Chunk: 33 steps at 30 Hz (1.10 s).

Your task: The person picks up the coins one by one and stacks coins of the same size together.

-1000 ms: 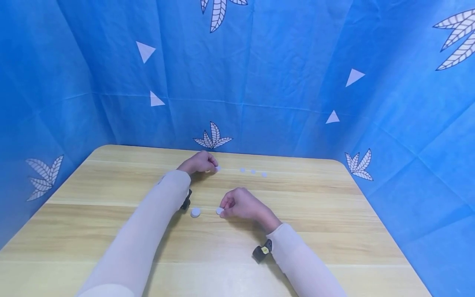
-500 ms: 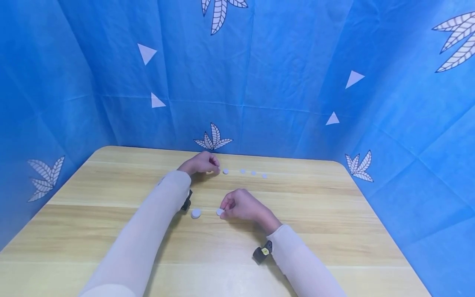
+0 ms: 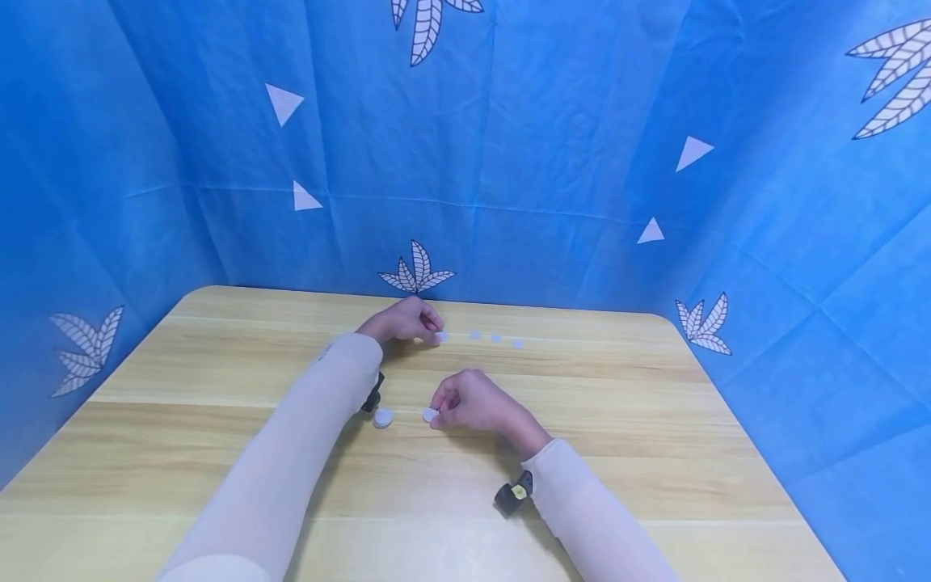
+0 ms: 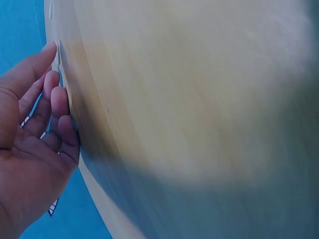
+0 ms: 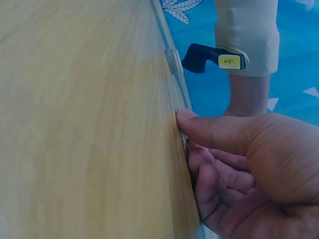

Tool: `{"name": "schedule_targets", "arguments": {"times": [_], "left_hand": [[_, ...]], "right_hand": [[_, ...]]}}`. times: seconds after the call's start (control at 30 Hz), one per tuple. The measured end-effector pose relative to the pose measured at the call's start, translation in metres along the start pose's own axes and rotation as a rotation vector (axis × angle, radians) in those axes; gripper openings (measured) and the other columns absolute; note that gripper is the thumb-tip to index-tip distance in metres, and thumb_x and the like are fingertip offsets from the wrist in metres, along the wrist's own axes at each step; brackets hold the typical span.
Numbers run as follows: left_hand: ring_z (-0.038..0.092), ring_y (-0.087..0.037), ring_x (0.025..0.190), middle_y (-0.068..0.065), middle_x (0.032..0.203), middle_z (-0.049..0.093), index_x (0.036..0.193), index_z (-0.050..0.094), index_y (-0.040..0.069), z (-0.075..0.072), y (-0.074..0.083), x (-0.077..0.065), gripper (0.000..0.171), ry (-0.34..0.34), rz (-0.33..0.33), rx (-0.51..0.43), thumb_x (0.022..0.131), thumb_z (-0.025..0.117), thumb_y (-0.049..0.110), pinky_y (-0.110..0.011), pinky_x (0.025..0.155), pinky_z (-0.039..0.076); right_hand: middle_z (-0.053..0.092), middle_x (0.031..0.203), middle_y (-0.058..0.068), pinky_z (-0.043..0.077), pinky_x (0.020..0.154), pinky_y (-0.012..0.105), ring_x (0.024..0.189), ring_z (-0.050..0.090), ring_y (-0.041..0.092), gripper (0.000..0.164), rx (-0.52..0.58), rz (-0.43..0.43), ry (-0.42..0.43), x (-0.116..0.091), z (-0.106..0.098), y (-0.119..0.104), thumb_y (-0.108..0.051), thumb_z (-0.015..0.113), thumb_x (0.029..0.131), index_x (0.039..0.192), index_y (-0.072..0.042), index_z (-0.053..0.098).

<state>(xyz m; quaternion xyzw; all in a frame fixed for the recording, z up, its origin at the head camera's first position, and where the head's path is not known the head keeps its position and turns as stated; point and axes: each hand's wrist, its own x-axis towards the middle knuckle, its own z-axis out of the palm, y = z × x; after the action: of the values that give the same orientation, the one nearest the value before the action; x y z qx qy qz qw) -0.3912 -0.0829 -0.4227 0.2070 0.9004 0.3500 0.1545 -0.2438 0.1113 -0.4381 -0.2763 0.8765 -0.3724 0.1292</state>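
Toward the far side of the table, my left hand (image 3: 410, 318) pinches a small white disc (image 3: 443, 336) between thumb and fingertips. In the left wrist view that disc (image 4: 58, 52) shows edge-on at the thumb tip. Closer in, my right hand (image 3: 474, 400) holds another white disc (image 3: 429, 415) by its edge, low over the wood. The right wrist view has the thumb (image 5: 186, 114) covering most of it. A short stack of white discs (image 3: 382, 418) stands left of the right hand, near the left wrist's camera.
Three white discs lie in a row right of the left hand, the middle one (image 3: 496, 339) between its neighbours. A blue cloth (image 3: 567, 162) with white leaves and triangles hangs behind the wooden table (image 3: 618, 453). Black cameras (image 3: 512, 497) are strapped to both wrists.
My left hand has let go of its disc slightly further right, drawn a little away, then moved right and taken hold of it again. The right hand keeps its place.
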Motion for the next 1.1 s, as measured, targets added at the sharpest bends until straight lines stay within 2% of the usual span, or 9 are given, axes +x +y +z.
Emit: {"name": "schedule_targets", "arguments": {"times": [0.27, 0.5, 0.6, 0.87, 1.1], "left_hand": [[0.060, -0.021, 0.097, -0.007, 0.107, 0.071, 0.112, 0.075, 0.006, 0.0048, 0.0016, 0.0045, 0.026, 0.000, 0.031, 0.036, 0.088, 0.081, 0.015, -0.033, 0.089, 0.050], [0.055, -0.021, 0.094, -0.005, 0.106, 0.070, 0.109, 0.075, 0.009, 0.0070, -0.0013, 0.0093, 0.022, -0.001, -0.019, 0.024, 0.089, 0.080, 0.018, -0.032, 0.084, 0.047], [0.054, -0.021, 0.094, -0.005, 0.106, 0.068, 0.109, 0.074, 0.009, 0.0078, -0.0016, 0.0102, 0.022, -0.014, -0.019, 0.023, 0.090, 0.079, 0.018, -0.032, 0.084, 0.046], [0.059, -0.021, 0.092, -0.008, 0.102, 0.068, 0.105, 0.070, 0.006, 0.0076, -0.0001, 0.0074, 0.020, 0.002, 0.045, 0.038, 0.090, 0.080, 0.013, -0.031, 0.084, 0.050], [0.057, -0.019, 0.077, -0.007, 0.095, 0.068, 0.099, 0.072, 0.007, 0.0085, -0.0036, 0.0066, 0.009, 0.036, 0.071, -0.023, 0.091, 0.074, 0.008, -0.029, 0.069, 0.049]], "right_hand": [[0.070, 0.074, -0.009, 0.051, 0.067, 0.024, 0.069, 0.063, 0.008, 0.012, -0.003, -0.001, 0.003, 0.0000, 0.0004, -0.0002, -0.014, 0.086, 0.083, 0.088, -0.013, 0.076], [0.069, 0.073, -0.010, 0.052, 0.067, 0.024, 0.069, 0.064, 0.007, 0.012, -0.014, -0.018, 0.000, -0.0006, -0.0002, -0.0012, -0.013, 0.086, 0.083, 0.089, -0.013, 0.076], [0.069, 0.073, -0.011, 0.052, 0.067, 0.024, 0.069, 0.064, 0.007, 0.011, -0.020, -0.017, 0.002, -0.0009, -0.0004, -0.0010, -0.014, 0.086, 0.083, 0.088, -0.013, 0.076], [0.069, 0.074, -0.011, 0.051, 0.068, 0.024, 0.070, 0.064, 0.007, 0.011, -0.018, -0.004, 0.000, -0.0008, -0.0005, -0.0017, -0.014, 0.086, 0.083, 0.089, -0.014, 0.076], [0.070, 0.075, -0.011, 0.052, 0.068, 0.024, 0.070, 0.065, 0.007, 0.012, -0.019, -0.010, -0.002, -0.0008, -0.0001, 0.0010, -0.015, 0.086, 0.083, 0.089, -0.014, 0.076]]}}
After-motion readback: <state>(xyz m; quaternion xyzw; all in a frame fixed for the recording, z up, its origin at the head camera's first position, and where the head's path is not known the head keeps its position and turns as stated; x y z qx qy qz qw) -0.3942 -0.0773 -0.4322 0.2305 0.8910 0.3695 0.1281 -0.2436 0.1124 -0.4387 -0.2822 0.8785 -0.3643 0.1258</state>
